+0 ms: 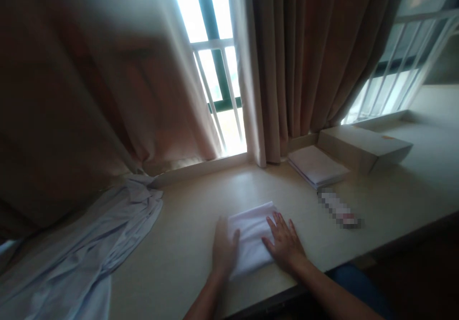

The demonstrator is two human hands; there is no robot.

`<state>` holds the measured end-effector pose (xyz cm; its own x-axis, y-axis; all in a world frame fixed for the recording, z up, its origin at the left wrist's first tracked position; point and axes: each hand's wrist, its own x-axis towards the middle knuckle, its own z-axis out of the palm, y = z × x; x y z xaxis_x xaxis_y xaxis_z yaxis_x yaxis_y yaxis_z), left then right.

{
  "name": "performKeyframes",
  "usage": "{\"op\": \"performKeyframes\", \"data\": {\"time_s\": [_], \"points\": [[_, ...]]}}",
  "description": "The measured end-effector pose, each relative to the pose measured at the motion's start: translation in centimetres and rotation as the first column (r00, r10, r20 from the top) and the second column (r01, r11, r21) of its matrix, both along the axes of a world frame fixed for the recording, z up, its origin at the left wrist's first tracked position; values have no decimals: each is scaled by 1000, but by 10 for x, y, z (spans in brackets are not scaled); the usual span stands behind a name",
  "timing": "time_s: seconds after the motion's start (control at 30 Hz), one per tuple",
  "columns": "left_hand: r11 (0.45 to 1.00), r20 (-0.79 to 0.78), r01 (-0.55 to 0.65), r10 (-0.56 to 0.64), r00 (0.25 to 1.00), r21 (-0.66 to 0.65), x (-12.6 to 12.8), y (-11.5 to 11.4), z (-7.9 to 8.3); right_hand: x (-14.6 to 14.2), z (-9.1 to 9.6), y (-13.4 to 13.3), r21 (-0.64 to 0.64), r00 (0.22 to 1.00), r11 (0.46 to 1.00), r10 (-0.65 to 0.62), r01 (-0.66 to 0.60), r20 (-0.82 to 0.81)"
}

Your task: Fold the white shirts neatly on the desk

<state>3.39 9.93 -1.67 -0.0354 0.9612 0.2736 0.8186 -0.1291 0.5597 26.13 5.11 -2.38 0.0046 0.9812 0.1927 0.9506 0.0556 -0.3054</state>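
Note:
A folded white cloth lies flat on the pale table, near its front edge. Along the cloth's left side is my left hand, slightly blurred, its thumb stretched over the cloth and its fingers pointing away from me. My right hand rests on the right edge of the cloth with the fingers spread. Neither hand is closed around anything. Parts of the cloth's side edges are hidden beneath my hands.
Crumpled light cloth spreads over the table's left side. Toward the back right are a folded white stack and a pale box. A blurred-out oblong item lies before them. Brown curtains hang behind, flanking a barred window.

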Motion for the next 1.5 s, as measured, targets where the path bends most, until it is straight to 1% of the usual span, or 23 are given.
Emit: {"op": "performKeyframes", "data": {"time_s": [0.03,0.07,0.1,0.17,0.23,0.27,0.33,0.4,0.43,0.57,0.67,0.77,0.97,1.07,1.2,1.33,1.43,1.5], "points": [[997,136,-68,70,988,-21,-7,-9,-3,0,1,-1,-8,1000,1000,0,0,-10],[990,258,-129,140,956,-61,-15,-19,-7,1,3,-1,-18,1000,1000,0,0,-20],[984,342,-143,170,924,-102,-24,-31,-10,1,4,-2,-28,1000,1000,-2,1,-28],[991,413,-78,116,903,-108,-39,-56,-16,1,5,-2,-41,999,999,-8,7,-38],[997,379,28,1,925,-71,-47,-78,-19,1,6,-3,-46,999,999,-9,8,-36],[996,334,72,-52,941,-50,-48,-86,-19,1,6,-3,-47,999,999,-6,5,-32],[990,210,142,-137,968,-11,-45,-94,-19,1,6,-3,-51,1000,999,2,-3,-26],[986,109,167,-168,980,17,-39,-96,-17,1,5,-3,-52,1000,999,5,-6,-24],[988,85,154,-156,984,22,-36,-95,-16,1,4,-3,-49,1000,999,5,-6,-25],[997,59,73,-74,996,7,-28,-92,-9,2,0,-1,-32,999,999,9,-10,-33],[997,12,79,-79,997,17,-24,-92,-6,2,-2,0,-29,999,999,13,-14,-39],[997,-24,67,-66,998,36,-24,-91,-8,3,-3,0,-28,999,999,16,-17,-43],[993,-133,52,-38,990,104,-28,-92,-17,2,0,-1,-43,999,999,20,-21,-35],[987,-178,77,-52,983,141,-31,-94,-20,1,3,-1,-54,999,998,19,-21,-33],[980,-234,103,-61,970,173,-31,-95,-20,-2,3,-2,-78,1000,997,9,-11,-28],[958,-349,187,-103,931,215,-29,-94,-21,-3,3,-1,-105,1000,994,0,-2,-12],[940,-432,277,-169,886,198,-30,-93,-26,-5,9,0,-102,1000,995,10,-7,22],[935,-466,317,-211,859,161,-31,-92,-28,-13,19,0,-58,997,997,63,-60,51]]}}
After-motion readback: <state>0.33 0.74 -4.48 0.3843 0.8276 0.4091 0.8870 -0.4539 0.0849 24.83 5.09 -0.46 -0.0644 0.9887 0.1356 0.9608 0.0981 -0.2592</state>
